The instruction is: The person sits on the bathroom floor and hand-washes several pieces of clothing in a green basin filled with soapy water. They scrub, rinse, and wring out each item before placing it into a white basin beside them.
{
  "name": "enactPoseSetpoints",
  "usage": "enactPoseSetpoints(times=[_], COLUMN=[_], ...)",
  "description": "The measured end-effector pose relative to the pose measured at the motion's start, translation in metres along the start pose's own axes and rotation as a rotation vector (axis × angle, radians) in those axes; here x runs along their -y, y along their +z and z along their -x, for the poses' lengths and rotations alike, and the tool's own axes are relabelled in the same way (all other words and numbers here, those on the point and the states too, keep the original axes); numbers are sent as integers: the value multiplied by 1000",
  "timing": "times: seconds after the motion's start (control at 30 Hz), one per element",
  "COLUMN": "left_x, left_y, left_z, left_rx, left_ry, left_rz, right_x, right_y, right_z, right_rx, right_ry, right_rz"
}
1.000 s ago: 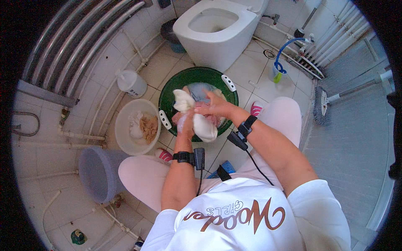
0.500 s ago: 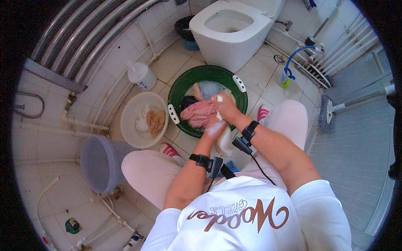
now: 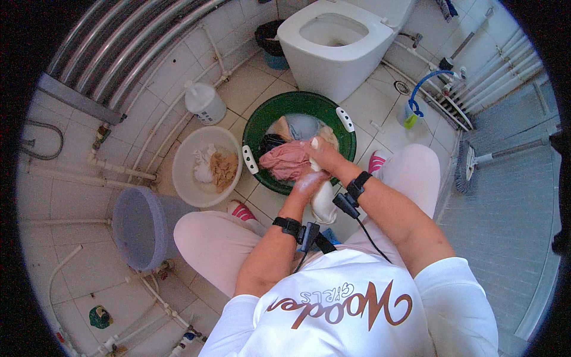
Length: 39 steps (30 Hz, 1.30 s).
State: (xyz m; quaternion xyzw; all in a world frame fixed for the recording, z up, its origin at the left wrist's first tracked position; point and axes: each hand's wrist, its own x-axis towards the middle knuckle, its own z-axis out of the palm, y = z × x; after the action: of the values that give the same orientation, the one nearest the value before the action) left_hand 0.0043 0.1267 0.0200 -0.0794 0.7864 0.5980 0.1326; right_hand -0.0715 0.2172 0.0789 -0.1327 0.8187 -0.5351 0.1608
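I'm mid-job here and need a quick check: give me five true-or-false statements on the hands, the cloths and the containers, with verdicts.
1. The bare left hand and bare right hand both hold the limp white cloth. True.
2. The crumpled pink cloth lies in the round dark-green plastic tub. True.
3. The round white plastic basin stands to the person's right of the tub. False: it stands to the left.
4. A crumpled tan cloth lies in the basin. True.
5. All of the white cloth is down inside the tub. False: its lower end shows past the tub's near rim.
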Motion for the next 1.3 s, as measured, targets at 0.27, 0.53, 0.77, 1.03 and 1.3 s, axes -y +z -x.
enactPoseSetpoints(times=[0.27, 0.53, 0.77, 1.03, 1.3], left_x=[29, 29, 37, 29, 41], left_y=[-99, -215, -151, -87, -71], left_z=[-1, 47, 6, -37, -66], left_rx=[-266, -695, -617, -579, -624], left_ry=[-117, -62, -137, -348, -464], left_rz=[1067, 1597, 1502, 1393, 1379], right_x=[6, -52, -120, -171, -231], right_y=[-14, -17, -11, -11, 47], right_z=[34, 27, -29, -92, -107], right_rx=[540, 583, 128, 16, 43], right_ry=[450, 460, 427, 386, 677], right_rz=[-365, -120, 290, 461, 626])
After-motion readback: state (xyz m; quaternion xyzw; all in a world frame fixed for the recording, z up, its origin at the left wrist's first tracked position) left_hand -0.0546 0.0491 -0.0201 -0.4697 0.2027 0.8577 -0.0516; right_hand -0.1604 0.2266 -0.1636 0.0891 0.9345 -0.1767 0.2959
